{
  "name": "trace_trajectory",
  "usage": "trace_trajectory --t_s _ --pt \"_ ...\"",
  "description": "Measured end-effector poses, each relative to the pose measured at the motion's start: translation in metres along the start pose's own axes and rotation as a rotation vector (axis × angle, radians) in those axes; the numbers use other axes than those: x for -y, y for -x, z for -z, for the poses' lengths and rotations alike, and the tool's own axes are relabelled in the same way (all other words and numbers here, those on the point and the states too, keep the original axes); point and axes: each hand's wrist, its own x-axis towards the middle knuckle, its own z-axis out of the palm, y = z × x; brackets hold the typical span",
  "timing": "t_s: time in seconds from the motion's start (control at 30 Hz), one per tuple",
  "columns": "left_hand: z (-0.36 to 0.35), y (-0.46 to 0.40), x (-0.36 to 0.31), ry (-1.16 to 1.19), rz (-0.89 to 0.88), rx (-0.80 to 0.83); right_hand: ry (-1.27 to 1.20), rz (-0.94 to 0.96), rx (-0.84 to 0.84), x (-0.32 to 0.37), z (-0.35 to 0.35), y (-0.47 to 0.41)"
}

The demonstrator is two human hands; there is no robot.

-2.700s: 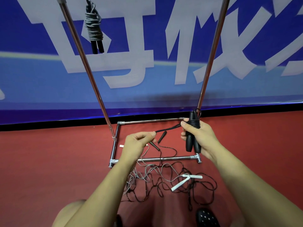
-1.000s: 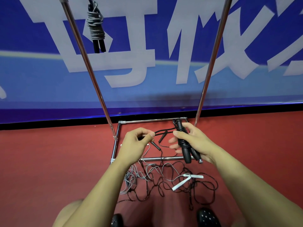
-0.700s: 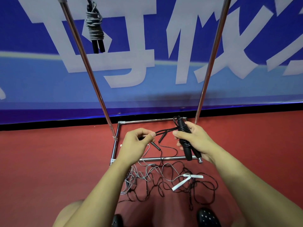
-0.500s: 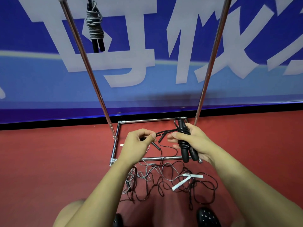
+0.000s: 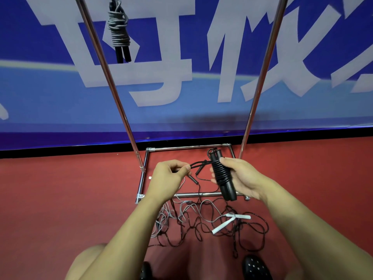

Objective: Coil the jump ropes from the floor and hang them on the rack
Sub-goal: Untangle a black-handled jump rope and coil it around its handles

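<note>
Head view: looking down past two bare forearms at a red floor [image 5: 60,199] that meets a blue banner wall [image 5: 60,102].
Right hand [image 5: 240,178]: fingers and thumb curled round a black jump rope bundle [image 5: 222,174], its two handles side by side and tilted, black cord wound in tight turns round their upper half, a small loop standing up at the top end.
Left hand [image 5: 169,178]: thumb and forefinger pinch the loose end of the black cord [image 5: 198,163], which runs across to the wound bundle.
Rack [image 5: 113,81]: two chrome uprights lean apart toward the top edge; its rectangular chrome base frame sits on the floor against the wall, under both hands.
Hung rope [image 5: 119,31]: grey cord wound round black handles, hanging near the left upright at the top.
Floor ropes [image 5: 201,225]: a tangle of grey and black cords lying at the near rail of the base frame, partly over it, with a pair of white handles [image 5: 230,221] crossed on the right side of the tangle.
Inside the frame: two thin black handles [image 5: 198,170] lie on the floor between the hands.
Shoes [image 5: 255,267]: black, dotted, at the bottom edge.
</note>
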Motion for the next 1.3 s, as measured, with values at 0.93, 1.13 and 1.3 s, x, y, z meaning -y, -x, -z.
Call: trace_trajectory --t_s 0.93,1.13,1.3 --pt "-0.009 0.004 0.005 -0.049 -0.042 0.087 0.604 0.156 -0.015 -0.021 -0.010 -0.001" --pt "-0.011 0.005 0.005 -0.004 -0.071 0.163 0.570 0.182 -0.082 -0.024 -0.007 0.000" --pt "-0.010 0.006 0.004 0.066 -0.094 0.224 0.196 0.035 0.069 -0.029 -0.015 0.000"
